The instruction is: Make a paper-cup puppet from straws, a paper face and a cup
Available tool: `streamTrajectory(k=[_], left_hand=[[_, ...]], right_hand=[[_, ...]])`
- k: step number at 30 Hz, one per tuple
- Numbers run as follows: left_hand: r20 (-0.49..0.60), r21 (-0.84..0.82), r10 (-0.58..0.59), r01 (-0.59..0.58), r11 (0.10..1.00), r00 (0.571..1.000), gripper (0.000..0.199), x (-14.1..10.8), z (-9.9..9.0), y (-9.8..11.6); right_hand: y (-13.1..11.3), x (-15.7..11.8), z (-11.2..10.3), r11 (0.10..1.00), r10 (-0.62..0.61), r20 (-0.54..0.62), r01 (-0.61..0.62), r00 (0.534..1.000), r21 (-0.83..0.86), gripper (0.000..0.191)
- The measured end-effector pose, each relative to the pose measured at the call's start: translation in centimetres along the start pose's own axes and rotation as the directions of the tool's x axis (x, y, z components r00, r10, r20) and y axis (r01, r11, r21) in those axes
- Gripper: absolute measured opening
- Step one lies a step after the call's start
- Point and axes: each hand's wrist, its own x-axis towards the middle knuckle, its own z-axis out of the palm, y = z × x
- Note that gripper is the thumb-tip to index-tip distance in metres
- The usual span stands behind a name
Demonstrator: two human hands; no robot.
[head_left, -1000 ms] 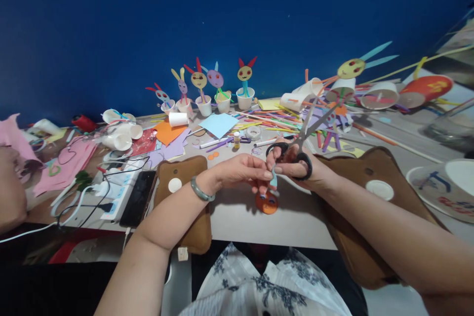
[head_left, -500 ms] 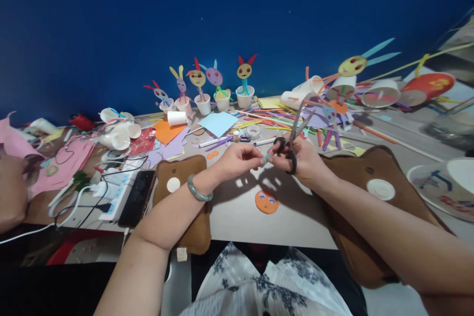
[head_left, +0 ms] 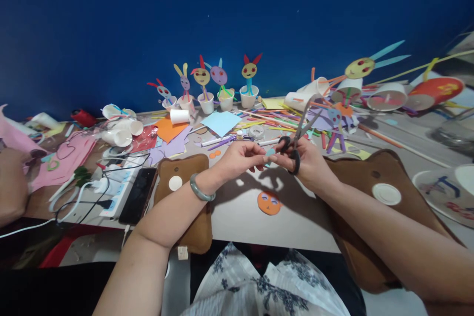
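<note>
Between my two hands is a small piece of light blue paper (head_left: 270, 153). My left hand (head_left: 242, 159), with a bangle at the wrist, pinches it from the left. My right hand (head_left: 305, 162) is closed around black-handled scissors (head_left: 299, 131), blades pointing up and slightly parted, and its fingertips also touch the blue paper. Below the hands, an orange paper circle (head_left: 268, 203) with a drawn face lies flat on the table (head_left: 237, 217).
Behind stand paper-faced figures in white cups (head_left: 249, 96), along with scattered coloured sticks (head_left: 266, 117) and a blue sheet (head_left: 221, 123). Brown cushions (head_left: 184, 197) flank my arms. A power strip (head_left: 120, 190) and phone (head_left: 138, 197) lie left; another person's hand (head_left: 13, 182) is farther left.
The blue paper shows more between my fingertips now. My hands have barely moved, and the whole view has shifted slightly.
</note>
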Motion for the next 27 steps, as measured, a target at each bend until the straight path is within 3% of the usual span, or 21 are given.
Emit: streamTrajectory(k=[9,15,27], left_hand=[[-0.201,-0.231,0.044,-0.091,0.969,0.979,0.045,0.0,0.4,0.5],[-0.281,-0.249,0.087,-0.161,0.955,0.956,0.04,-0.1,0.7,0.4],[-0.348,-0.244,0.059,-0.152,0.958,0.936,0.042,-0.1,1.3,0.0]], right_hand=[[-0.5,-0.6,0.7,0.995,0.051,0.293,-0.024,0.955,-0.097,0.061],[-0.1,-0.7,1.1,0.979,0.056,0.335,0.014,0.94,-0.203,0.067],[0.1,-1.1,1.5,0.996,0.03,0.351,0.002,0.936,-0.091,0.06]])
